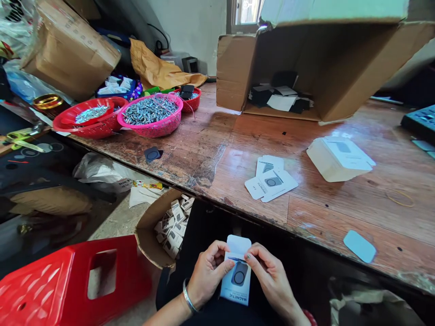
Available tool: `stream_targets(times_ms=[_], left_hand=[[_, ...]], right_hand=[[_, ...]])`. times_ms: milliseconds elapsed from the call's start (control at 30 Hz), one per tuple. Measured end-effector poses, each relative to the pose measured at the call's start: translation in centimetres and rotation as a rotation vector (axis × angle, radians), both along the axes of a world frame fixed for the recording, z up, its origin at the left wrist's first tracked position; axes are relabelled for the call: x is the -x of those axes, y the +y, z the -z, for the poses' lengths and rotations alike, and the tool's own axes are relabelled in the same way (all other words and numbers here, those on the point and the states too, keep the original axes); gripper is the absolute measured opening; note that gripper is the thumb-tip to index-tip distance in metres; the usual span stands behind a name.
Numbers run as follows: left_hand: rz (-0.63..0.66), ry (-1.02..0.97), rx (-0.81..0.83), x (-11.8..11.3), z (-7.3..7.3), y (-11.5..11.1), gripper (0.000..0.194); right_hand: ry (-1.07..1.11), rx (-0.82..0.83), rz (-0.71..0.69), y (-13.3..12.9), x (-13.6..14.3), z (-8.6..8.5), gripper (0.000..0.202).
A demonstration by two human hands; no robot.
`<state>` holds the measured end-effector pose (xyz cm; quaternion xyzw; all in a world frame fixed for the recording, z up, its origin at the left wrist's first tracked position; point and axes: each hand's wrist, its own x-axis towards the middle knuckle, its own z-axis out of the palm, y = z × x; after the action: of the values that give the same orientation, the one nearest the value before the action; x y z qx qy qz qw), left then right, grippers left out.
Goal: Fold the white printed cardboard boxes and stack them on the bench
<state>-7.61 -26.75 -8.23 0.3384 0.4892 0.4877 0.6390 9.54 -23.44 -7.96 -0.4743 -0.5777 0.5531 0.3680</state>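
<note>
A small white printed box (pixel 235 285), marked MAGNETIC and showing a dark ring device, is held over my lap. Its top flap (pixel 239 243) stands up, unfolded. My left hand (pixel 211 269) pinches the box's upper left edge between thumb and fingers. On the other side, my right hand (pixel 270 274) grips the upper right corner near the flap's base. Flat white cartons (pixel 272 183) of the same print lie on the table beyond my hands. Farther right is a thick stack of flat cartons (pixel 340 156). What the held box contains is hidden.
A cardboard box (pixel 152 244) of small packed boxes stands at lower left, beside a red stool (pixel 64 280). Pink and red baskets (pixel 151 129) of metal parts line the table's far left. A large open carton (pixel 236 72) stands at the back.
</note>
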Motion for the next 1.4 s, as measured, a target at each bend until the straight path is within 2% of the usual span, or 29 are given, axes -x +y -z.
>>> stream_targets(times_ms=[67,167,267,367,433,600,733,833,1067,1233,1333,1400], left_hand=[[-0.013,0.015,0.005,-0.1,-0.3,0.3,0.029],[-0.015,0.038,0.015,-0.3,-0.6,0.9,0.029],[-0.028,0.052,0.037,-0.5,-1.0,1.1,0.033],[-0.08,0.007,0.097,-0.7,-1.4,1.1,0.055],[-0.096,-0.013,0.14,-0.8,-1.6,1.0,0.063],[-0.058,0.027,0.169,-1.0,-2.0,1.1,0.057],[-0.022,0.068,0.158,-1.1,-2.5,1.1,0.053],[-0.002,0.073,0.154,-1.1,-2.8,1.0,0.051],[-0.001,0.097,0.154,-1.4,-2.6,0.7,0.048],[-0.027,0.072,0.17,-1.4,-2.0,0.6,0.049],[-0.033,0.092,0.136,-1.1,-1.7,0.7,0.047],[-0.026,0.116,0.106,-0.8,-1.6,0.9,0.041]], right_hand=[[0.007,0.025,0.006,0.4,0.0,-0.6,0.035],[0.104,0.156,0.03,1.5,0.1,-1.3,0.031],[0.159,0.249,-0.071,2.5,-0.1,-1.7,0.036],[0.099,0.096,-0.12,3.0,-0.6,-1.9,0.02],[0.046,-0.002,-0.148,3.0,-0.9,-2.0,0.017],[-0.058,0.032,-0.302,3.1,-1.4,-3.0,0.015],[-0.181,0.021,-0.258,3.7,-1.1,-4.0,0.014],[-0.216,-0.006,-0.283,4.2,-0.8,-4.5,0.018],[-0.275,0.015,-0.332,4.9,-0.9,-4.7,0.014],[-0.208,-0.032,-0.461,5.1,-1.6,-5.6,0.019],[-0.157,0.011,-0.539,4.7,-2.1,-5.9,0.023],[-0.115,0.102,-0.486,4.1,-2.2,-5.4,0.027]])
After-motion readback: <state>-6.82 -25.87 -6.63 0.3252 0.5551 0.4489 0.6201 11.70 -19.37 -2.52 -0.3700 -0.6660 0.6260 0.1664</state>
